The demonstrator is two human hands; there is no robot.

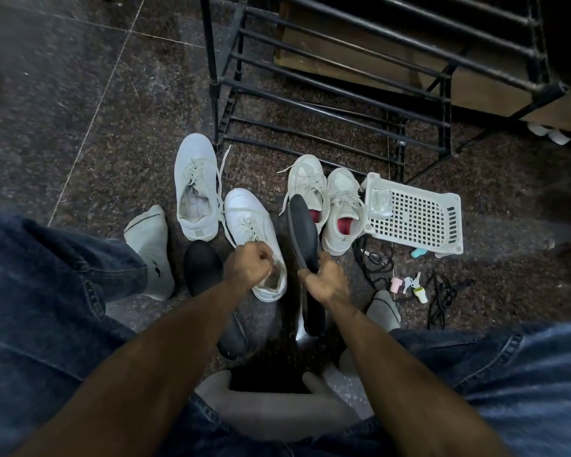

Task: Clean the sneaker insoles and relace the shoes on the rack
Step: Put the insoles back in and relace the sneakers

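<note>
Right hand (323,285), lower centre of frame: grip clamped round one end of a dark, flat, foam-like insole (304,232), held tilted with its far end raised toward the upper middle, presumably clear of the floor for wiping or for refitting. Left hand (248,267), just left of it: fingers curled tight at the heel opening of the nearer white leather sneaker (254,232); whether pinching the collar, a lace or nothing, cannot tell. Likely purpose: steadying or spreading the shoe mouth.

Second dark insole (208,278) lying flat on the floor, partly under the left forearm, left of the held sneaker. Another dark strip (314,318) below the right hand, possibly a further insole; not clear. Matching white sneaker (195,189) up and to the left, laces loose, mouth open, seemingly without its insole.

Right of centre: pair of off-white sneakers with red lining (327,199), side by side, laced loosely, just beside a white perforated plastic basket (416,219) lying on the floor. Loose black laces (442,298) and small pastel items (409,288) at lower right, kept within reach.

Black metal tube shoe rack (343,94), upper centre and right, bare of shoes in its visible bars; all four sneakers on the speckled dark stone floor (80,110) before it. Socked feet and denim-clad knees flanking the work area.
</note>
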